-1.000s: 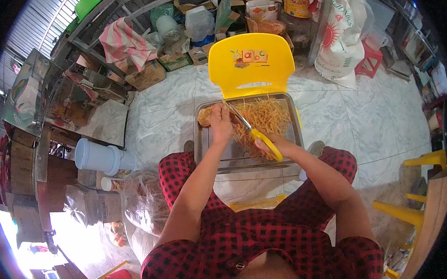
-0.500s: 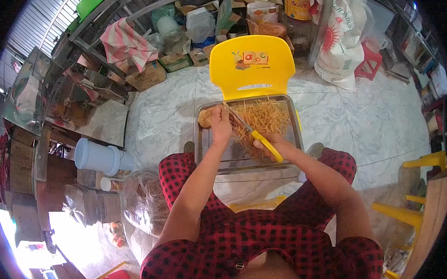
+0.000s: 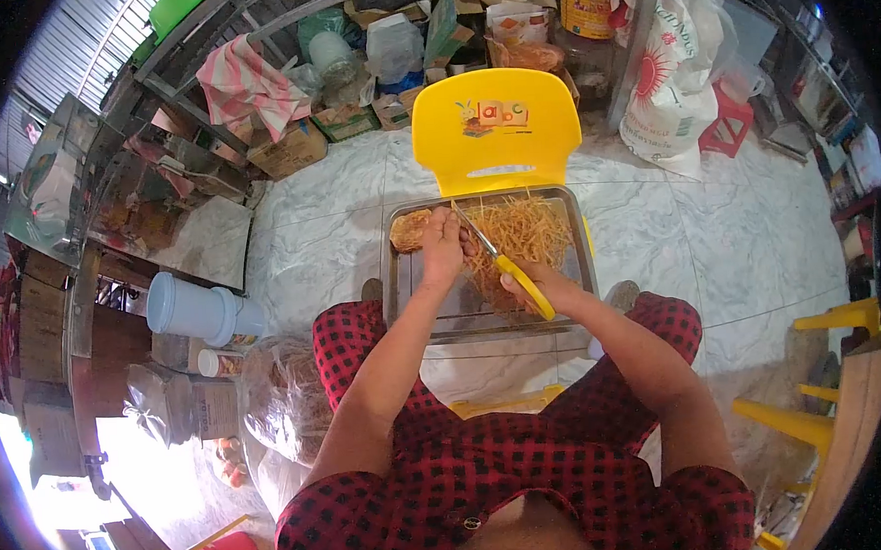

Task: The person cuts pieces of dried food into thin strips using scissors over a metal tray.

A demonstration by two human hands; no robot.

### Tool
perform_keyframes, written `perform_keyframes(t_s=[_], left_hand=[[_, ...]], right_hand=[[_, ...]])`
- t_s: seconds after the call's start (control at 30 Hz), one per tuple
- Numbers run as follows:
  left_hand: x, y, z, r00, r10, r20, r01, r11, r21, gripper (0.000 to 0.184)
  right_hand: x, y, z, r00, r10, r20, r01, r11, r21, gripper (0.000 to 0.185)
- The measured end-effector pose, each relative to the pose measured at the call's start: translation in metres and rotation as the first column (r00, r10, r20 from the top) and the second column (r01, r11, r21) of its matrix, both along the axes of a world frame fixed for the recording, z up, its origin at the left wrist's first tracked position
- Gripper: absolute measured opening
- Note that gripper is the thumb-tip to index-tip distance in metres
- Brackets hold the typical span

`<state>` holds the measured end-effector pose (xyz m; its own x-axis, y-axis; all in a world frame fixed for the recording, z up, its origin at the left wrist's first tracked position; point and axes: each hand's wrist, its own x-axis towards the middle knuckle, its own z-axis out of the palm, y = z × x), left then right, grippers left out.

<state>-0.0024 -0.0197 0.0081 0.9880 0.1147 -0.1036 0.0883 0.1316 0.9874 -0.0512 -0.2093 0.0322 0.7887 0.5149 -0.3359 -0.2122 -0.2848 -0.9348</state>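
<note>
In my right hand (image 3: 541,288) is a pair of scissors (image 3: 525,283) with yellow handles, its metal blades pointing up and left. My left hand (image 3: 443,241) is beside the blade tips, its fingers bent together around something I cannot make out. A heap of thin golden-brown strands (image 3: 522,227) lies under and right of the blades in a metal tray (image 3: 587,259). At the tray's upper left, next to my left hand, sits a brownish bundle (image 3: 409,232).
A yellow chair (image 3: 498,125) stands beyond the tray. A white sack (image 3: 670,78) and a red stool (image 3: 727,123) are at the back right. Pale blue buckets (image 3: 191,307) and a clear plastic bag (image 3: 287,400) are on the left. Yellow stool legs (image 3: 786,422) show at right.
My left hand has shifted slightly right, showing more of the brownish bundle. The scissors have stayed in my right hand, with their blades still beside my left fingers.
</note>
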Motion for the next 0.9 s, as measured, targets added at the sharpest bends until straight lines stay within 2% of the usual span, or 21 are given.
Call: perform_keyframes(t_s=[0.1,0.2,0.27,0.4,0.47,0.5,0.57,0.6,0.67,0.7,0.77,0.9], left_hand=[[-0.001,-0.002,0.000,1.000,0.028,-0.007,-0.028,0.999,0.047,0.016],[-0.001,-0.002,0.003,1.000,0.019,0.013,-0.019,1.000,-0.021,0.017],[-0.002,-0.002,0.008,1.000,0.020,-0.001,-0.020,1.000,-0.005,0.018],[-0.003,0.000,0.007,0.999,0.039,-0.008,-0.039,0.999,0.009,0.018],[-0.005,-0.001,-0.002,0.997,-0.074,0.038,0.071,0.994,0.082,0.016],[-0.007,-0.004,-0.003,0.997,-0.075,0.037,0.072,0.994,0.082,0.016],[-0.013,-0.013,-0.004,0.991,-0.133,-0.032,0.132,0.991,-0.020,0.014],[-0.014,-0.019,-0.014,0.990,-0.135,-0.033,0.134,0.991,-0.019,0.014],[-0.013,-0.027,-0.039,0.914,-0.103,0.392,0.026,0.980,0.197,0.014],[-0.013,-0.026,-0.036,0.914,-0.106,0.392,0.029,0.980,0.198,0.014],[-0.014,-0.020,-0.028,0.984,-0.117,0.132,0.110,0.992,0.060,0.016],[-0.012,-0.005,-0.001,0.997,-0.073,0.014,0.074,0.997,-0.036,0.018]], right_hand=[[-0.001,0.001,0.000,0.999,-0.018,-0.033,0.018,1.000,-0.015,0.054],[-0.002,0.002,0.002,1.000,-0.013,-0.008,0.013,0.998,-0.065,0.052],[-0.002,0.002,0.000,0.996,-0.054,-0.072,0.057,0.998,0.041,0.051],[-0.002,0.002,0.000,0.997,-0.066,-0.041,0.067,0.998,0.015,0.049],[-0.001,0.002,-0.003,0.999,-0.043,-0.024,0.043,0.999,-0.006,0.049],[0.000,0.001,-0.004,0.999,-0.044,-0.025,0.044,0.999,-0.005,0.049],[0.005,0.001,-0.008,0.999,0.003,-0.042,-0.001,0.999,0.032,0.050],[0.006,0.001,-0.015,0.999,0.001,-0.042,0.001,0.999,0.034,0.050],[0.009,0.003,-0.027,0.985,-0.157,0.068,0.149,0.984,0.101,0.050],[0.008,0.002,-0.023,0.985,-0.160,0.068,0.152,0.983,0.102,0.050],[0.007,-0.002,-0.014,0.994,-0.112,-0.001,0.111,0.988,0.103,0.052],[-0.002,-0.002,-0.001,0.999,-0.045,-0.006,0.046,0.997,0.065,0.054]])
